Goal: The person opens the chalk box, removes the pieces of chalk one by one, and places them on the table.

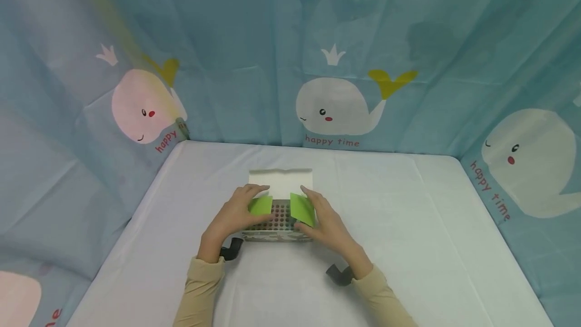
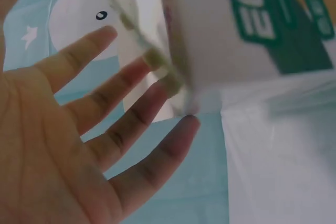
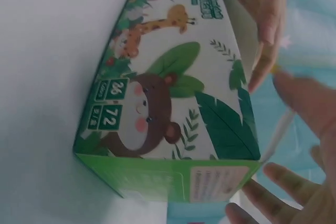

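Note:
A printed cardboard box (image 1: 278,236) stands in front of me with its white lid (image 1: 281,180) raised at the back. Inside are rows of small round ends (image 1: 281,215), too small to identify. The box's left green flap (image 1: 260,206) and right green flap (image 1: 301,209) stand up. My left hand (image 1: 233,212) is at the left flap, its fingers (image 2: 115,98) spread and nearly straight against it, thumb reaching over the box. My right hand (image 1: 328,223) is at the right flap, fingers extended. Cartoon animals and "72" show on the box front (image 3: 173,77) in the right wrist view.
A white cloth covers the table (image 1: 386,216). Blue curtains (image 1: 236,95) with whale prints hang behind and at both sides. Dark curved objects lie or hang beside the left wrist (image 1: 209,250) and right wrist (image 1: 358,262).

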Demonstrator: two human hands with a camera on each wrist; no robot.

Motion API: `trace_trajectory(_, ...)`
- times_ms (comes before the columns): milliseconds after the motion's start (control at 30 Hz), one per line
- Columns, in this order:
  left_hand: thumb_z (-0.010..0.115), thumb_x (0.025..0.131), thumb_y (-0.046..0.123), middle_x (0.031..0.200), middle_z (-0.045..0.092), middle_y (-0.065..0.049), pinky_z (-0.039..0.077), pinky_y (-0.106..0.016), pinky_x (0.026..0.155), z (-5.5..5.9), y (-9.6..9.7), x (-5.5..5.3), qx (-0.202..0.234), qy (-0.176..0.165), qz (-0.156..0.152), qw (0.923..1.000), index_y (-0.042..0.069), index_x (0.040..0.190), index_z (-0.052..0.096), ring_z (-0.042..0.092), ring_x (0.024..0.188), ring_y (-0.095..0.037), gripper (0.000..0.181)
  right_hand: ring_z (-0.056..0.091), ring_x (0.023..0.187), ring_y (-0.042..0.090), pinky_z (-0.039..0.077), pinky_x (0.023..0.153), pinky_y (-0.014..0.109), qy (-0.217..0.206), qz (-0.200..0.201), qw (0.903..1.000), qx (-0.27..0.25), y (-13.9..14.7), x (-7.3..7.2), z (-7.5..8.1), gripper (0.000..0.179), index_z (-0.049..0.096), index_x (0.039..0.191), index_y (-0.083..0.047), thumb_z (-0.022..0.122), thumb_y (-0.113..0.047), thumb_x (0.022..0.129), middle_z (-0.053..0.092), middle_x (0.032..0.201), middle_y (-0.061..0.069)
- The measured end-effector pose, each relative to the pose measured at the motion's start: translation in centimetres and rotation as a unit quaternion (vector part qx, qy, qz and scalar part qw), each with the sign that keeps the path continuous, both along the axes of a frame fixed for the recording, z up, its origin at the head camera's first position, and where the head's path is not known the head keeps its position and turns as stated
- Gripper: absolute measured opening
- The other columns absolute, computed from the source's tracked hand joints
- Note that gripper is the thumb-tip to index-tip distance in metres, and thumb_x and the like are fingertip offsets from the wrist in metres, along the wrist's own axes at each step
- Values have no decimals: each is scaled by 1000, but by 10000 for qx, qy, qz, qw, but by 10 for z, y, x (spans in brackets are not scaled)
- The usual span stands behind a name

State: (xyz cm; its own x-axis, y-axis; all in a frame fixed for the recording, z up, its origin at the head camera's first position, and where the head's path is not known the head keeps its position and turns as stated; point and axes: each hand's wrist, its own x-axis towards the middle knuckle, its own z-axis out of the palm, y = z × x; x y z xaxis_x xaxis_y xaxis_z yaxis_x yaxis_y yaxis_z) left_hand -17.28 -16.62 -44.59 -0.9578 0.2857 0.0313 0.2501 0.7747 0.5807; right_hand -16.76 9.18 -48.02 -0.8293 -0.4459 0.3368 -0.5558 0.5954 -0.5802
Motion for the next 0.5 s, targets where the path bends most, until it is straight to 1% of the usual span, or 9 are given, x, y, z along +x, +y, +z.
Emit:
trace_trajectory(67,73,73,52,140,41,-4,47,-56,90,0,-1,1,37,-68,-82,9999,26,138,44,39,125,-30,76,43,127,19,45,103,41,69,-140,9999,-31,-1,1,-3,88,15,148,-29,72,-33,81,43,140,0)
trace_trajectory(133,73,72,53,139,41,-2,49,-50,86,1,-2,2,53,-140,-141,9998,27,138,43,40,122,-27,76,45,126,18,45,103,39,112,-226,9997,-76,-1,1,-3,86,15,148,-30,70,-31,82,46,138,-1)
trace_trajectory(167,72,73,54,139,42,-2,49,-48,84,2,-2,2,43,-159,-167,9997,27,138,43,42,120,-26,77,46,126,18,46,103,38,126,-229,9996,-118,0,1,-2,86,15,148,-29,70,-29,82,46,138,-1)
trace_trajectory(233,72,74,52,138,42,-3,50,-47,83,4,-3,3,65,-161,-223,9996,27,138,42,42,119,-26,75,46,125,18,47,101,37,157,-196,9995,-190,1,1,0,85,15,148,-28,70,-26,83,44,139,-1)
trace_trajectory(267,71,76,51,139,42,-4,49,-48,85,6,-5,3,79,-156,-268,9995,25,139,41,42,120,-28,74,46,125,20,48,101,37,168,-152,9994,-261,2,0,1,85,15,148,-26,69,-24,83,42,140,0)
trace_trajectory(367,69,81,44,141,40,-4,45,-54,94,9,-11,4,213,-201,-284,9992,25,141,38,39,127,-29,70,46,125,24,49,99,40,189,-102,9989,-411,8,-1,7,87,11,149,-23,67,-16,84,36,144,3)
trace_trajectory(433,67,83,41,142,38,-3,43,-55,99,10,-17,5,327,-243,-277,9988,26,142,35,37,130,-29,69,45,125,27,49,99,43,223,-163,9985,-482,12,-2,11,87,9,149,-22,66,-11,83,34,145,5)
trace_trajectory(500,66,84,41,144,36,-3,42,-55,100,12,-24,6,397,-257,-222,9986,27,143,32,36,130,-29,70,46,125,26,49,99,43,254,-307,9982,-456,16,-3,15,86,12,149,-23,65,-8,83,34,144,5)
